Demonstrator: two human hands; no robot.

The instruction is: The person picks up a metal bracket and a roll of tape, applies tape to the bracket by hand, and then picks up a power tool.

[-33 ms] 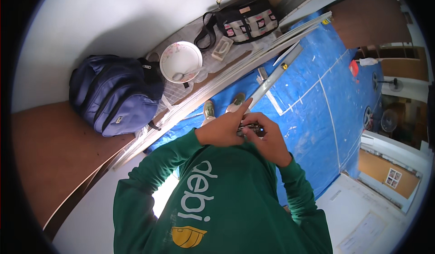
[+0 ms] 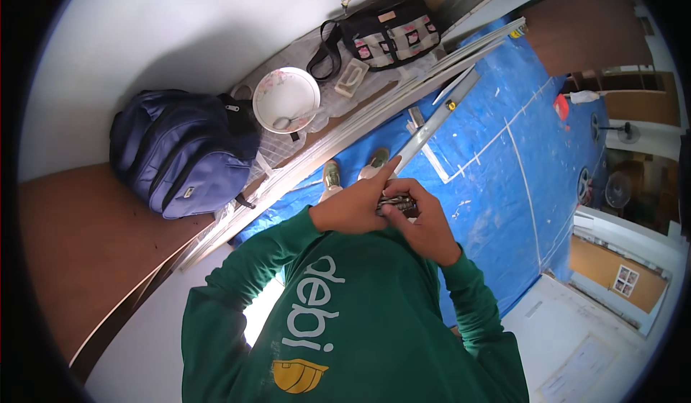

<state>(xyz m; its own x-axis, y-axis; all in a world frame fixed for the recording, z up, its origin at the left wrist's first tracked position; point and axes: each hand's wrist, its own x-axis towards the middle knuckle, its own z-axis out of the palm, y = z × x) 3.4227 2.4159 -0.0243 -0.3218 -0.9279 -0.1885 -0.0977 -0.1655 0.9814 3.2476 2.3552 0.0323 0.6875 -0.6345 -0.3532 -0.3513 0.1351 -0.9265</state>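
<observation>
Pieces of shiny metal (image 2: 398,203), too small to identify, sit between the left hand (image 2: 351,207) and the right hand (image 2: 430,223), near the middle. The right thumb and fingers curl closed onto them; the left index finger stretches toward the far right, that palm hidden, so its grip cannot be told. Beyond, a long metal bar (image 2: 434,127) crosses the blue tarp (image 2: 497,173). Far left, a flower-patterned bowl (image 2: 276,95) holding a spoon (image 2: 282,123) stands between a navy backpack (image 2: 188,151) and a black shoulder bag (image 2: 394,36).

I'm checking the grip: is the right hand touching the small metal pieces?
Touching. The head view shows the right hand closed on the metal pieces, its thumb against them without a visible gap.
</observation>
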